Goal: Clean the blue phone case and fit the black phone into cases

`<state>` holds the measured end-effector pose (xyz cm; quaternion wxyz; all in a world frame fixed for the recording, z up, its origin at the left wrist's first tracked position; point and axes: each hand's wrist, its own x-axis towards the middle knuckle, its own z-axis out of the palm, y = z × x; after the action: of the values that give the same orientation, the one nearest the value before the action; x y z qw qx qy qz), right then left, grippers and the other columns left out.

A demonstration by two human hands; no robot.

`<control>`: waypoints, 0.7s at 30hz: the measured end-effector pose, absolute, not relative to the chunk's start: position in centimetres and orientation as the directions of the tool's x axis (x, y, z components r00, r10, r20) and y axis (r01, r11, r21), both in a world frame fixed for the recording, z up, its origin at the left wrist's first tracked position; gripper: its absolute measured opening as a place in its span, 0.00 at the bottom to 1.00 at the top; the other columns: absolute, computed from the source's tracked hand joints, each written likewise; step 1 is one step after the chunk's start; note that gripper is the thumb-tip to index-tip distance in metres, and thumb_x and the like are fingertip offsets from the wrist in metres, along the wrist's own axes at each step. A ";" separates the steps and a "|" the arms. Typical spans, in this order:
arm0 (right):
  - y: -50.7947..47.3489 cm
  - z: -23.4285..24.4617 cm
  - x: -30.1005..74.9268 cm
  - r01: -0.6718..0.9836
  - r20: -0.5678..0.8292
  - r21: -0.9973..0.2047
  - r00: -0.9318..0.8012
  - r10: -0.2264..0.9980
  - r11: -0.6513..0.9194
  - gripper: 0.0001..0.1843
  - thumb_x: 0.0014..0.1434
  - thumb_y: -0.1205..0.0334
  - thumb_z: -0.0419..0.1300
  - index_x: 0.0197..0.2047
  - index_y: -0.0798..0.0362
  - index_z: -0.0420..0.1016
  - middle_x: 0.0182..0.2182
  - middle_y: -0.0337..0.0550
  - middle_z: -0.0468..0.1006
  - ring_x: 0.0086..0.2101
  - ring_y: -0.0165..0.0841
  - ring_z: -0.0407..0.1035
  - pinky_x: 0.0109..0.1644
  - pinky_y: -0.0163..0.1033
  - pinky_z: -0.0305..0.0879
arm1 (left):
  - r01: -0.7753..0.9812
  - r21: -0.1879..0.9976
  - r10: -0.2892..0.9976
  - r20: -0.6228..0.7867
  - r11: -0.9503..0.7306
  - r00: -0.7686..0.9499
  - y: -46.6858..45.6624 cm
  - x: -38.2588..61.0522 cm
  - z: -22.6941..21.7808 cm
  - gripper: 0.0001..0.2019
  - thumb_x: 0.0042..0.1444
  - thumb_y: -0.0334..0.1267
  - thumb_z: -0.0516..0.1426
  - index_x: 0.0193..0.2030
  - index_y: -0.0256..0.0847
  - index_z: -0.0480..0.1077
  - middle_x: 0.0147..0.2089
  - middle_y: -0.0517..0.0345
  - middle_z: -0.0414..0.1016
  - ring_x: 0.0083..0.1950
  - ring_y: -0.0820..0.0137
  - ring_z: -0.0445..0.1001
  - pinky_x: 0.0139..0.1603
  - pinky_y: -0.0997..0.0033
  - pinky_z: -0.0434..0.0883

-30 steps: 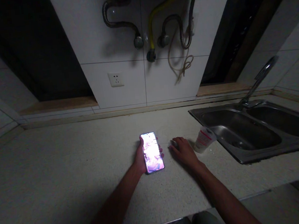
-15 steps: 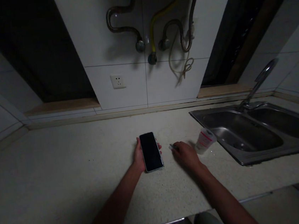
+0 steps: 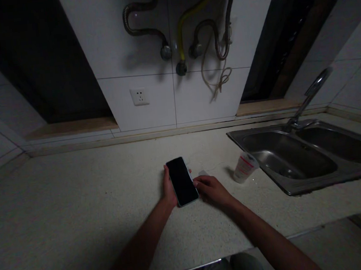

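Note:
A dark-screened smartphone point(image 3: 183, 182) with a pale rim lies in my left hand point(image 3: 169, 188). The thumb runs along its left edge, and fingertips show past its right edge. At the lower right edge of the phone, my right hand point(image 3: 212, 190) has its thumb and forefinger drawn together against the side. Whether something small sits between those fingers is hidden. A small, flat, pale piece point(image 3: 203, 174) rests on the counter just beyond the right hand's knuckles.
A clear plastic cup point(image 3: 245, 167) with pink print stands on the pale countertop point(image 3: 119, 227), right of my right hand. Farther right is a double steel sink point(image 3: 286, 158) with a faucet point(image 3: 311, 91). Hoses point(image 3: 179, 27) and a wall socket point(image 3: 139, 96) are on the tiled wall.
My right hand has moved left from the small pale piece to the phone's right edge, leaving that piece on the counter. The phone has turned slightly in my left hand.

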<state>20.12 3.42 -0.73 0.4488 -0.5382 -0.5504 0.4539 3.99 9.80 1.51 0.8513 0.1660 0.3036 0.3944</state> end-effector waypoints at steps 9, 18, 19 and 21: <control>2.8 -1.1 19.3 0.055 0.038 -0.997 -0.134 0.990 0.045 0.20 0.61 0.45 0.59 0.43 0.55 0.74 0.26 0.37 0.75 0.24 0.31 0.71 0.31 0.37 0.68 | -0.527 0.550 0.760 -0.417 0.648 0.498 10.0 3.8 1.4 0.42 0.57 0.72 0.44 0.42 0.31 0.77 0.32 0.43 0.80 0.28 0.58 0.77 0.33 0.57 0.75; 1.9 0.2 18.4 0.359 0.216 -0.898 -0.141 0.966 0.253 0.19 0.69 0.50 0.47 0.47 0.51 0.75 0.28 0.40 0.76 0.31 0.34 0.71 0.37 0.38 0.67 | -0.522 0.580 0.780 -0.445 0.625 0.440 10.7 3.5 0.7 0.39 0.58 0.70 0.46 0.42 0.31 0.77 0.29 0.44 0.79 0.28 0.60 0.78 0.34 0.60 0.75; 1.8 0.3 18.3 0.375 0.230 -0.887 -0.146 0.962 0.269 0.19 0.69 0.50 0.47 0.48 0.51 0.74 0.27 0.40 0.76 0.31 0.34 0.71 0.37 0.37 0.66 | -0.534 0.589 0.795 -0.450 0.607 0.407 10.7 3.5 0.5 0.38 0.58 0.70 0.48 0.42 0.31 0.77 0.29 0.45 0.79 0.28 0.60 0.78 0.34 0.61 0.75; 1.7 0.3 18.2 0.395 0.252 -0.871 -0.154 0.955 0.293 0.19 0.70 0.52 0.46 0.50 0.51 0.73 0.27 0.39 0.77 0.30 0.34 0.71 0.37 0.37 0.66 | -0.562 0.589 0.814 -0.448 0.580 0.370 10.8 3.6 0.1 0.35 0.56 0.69 0.52 0.41 0.32 0.76 0.28 0.49 0.78 0.28 0.62 0.77 0.34 0.63 0.75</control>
<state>18.19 1.72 0.28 0.4236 -0.4937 -0.6836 0.3309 3.56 10.85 0.12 0.8097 0.1715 0.3667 0.4248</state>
